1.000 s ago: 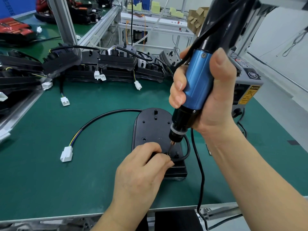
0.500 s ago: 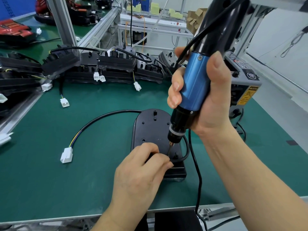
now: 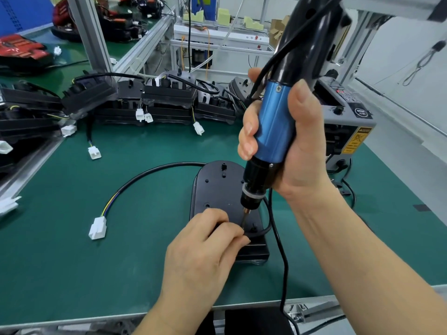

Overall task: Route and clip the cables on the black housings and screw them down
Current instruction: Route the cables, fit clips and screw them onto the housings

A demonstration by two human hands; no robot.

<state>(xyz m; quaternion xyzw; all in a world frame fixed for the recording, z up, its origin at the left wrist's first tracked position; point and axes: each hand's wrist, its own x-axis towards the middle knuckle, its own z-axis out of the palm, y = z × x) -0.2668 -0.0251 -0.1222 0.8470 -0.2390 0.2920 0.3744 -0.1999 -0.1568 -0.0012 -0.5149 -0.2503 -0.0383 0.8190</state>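
1. Two fingertips point(image 3: 239, 235) of the left hand point(image 3: 203, 247), thumb and forefinger, are curled and pinched about the tip of the thin copper-coloured driver bit point(image 3: 244, 217) (whether a screw sits between them is hidden).
2. That bit stands nearly upright, its top leaning slightly to the right. Its long axis runs down into the near end of the flat black plastic housing point(image 3: 215, 187). The coming push, I judge, must go straight along that axis.
3. Above the pinch, the right hand point(image 3: 300, 146) wraps fully round the blue metal barrel of the electric screwdriver point(image 3: 275, 122). It drives, while the left hand is nearer the screw point and only guides.
4. The housing lies on the green bench mat point(image 3: 72, 262) with its long axis running away from the person. Its black sheathed cable point(image 3: 154, 171) arcs from the far end leftward to a white plastic connector point(image 3: 98, 228).
5. A loop of cable also curves just beside the bit on the right (a slipping bit could nick it).
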